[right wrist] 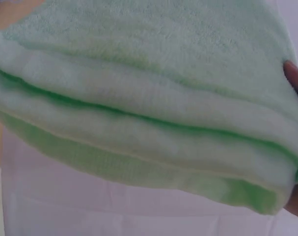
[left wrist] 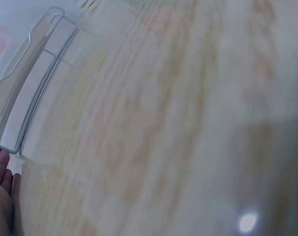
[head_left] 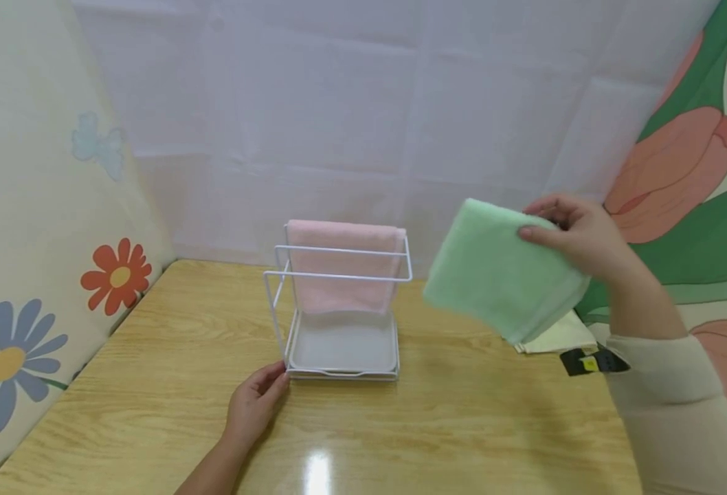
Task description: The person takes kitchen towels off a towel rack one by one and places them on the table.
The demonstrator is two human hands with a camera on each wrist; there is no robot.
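Note:
A folded light-green towel (head_left: 499,268) is held up by my right hand (head_left: 576,230), thumb on the near face and fingers behind. In the right wrist view, the stacked folds of the towel (right wrist: 139,98) fill most of the picture. My left hand (head_left: 255,402) holds the front left corner of a white wire rack (head_left: 339,278) between thumb and fingers. Over the rack's rear bar hangs a pink towel (head_left: 345,268). A pale tray (head_left: 341,344) sits in the rack's base. The left wrist view shows my fingertips (left wrist: 0,160) at the rack's corner.
A cream folded cloth (head_left: 561,337) lies on the wooden table (head_left: 450,426) at the right, partly hidden by the green towel and right arm. A white sheet (head_left: 314,124) hangs behind the table. Floral panels (head_left: 36,206) stand along both sides.

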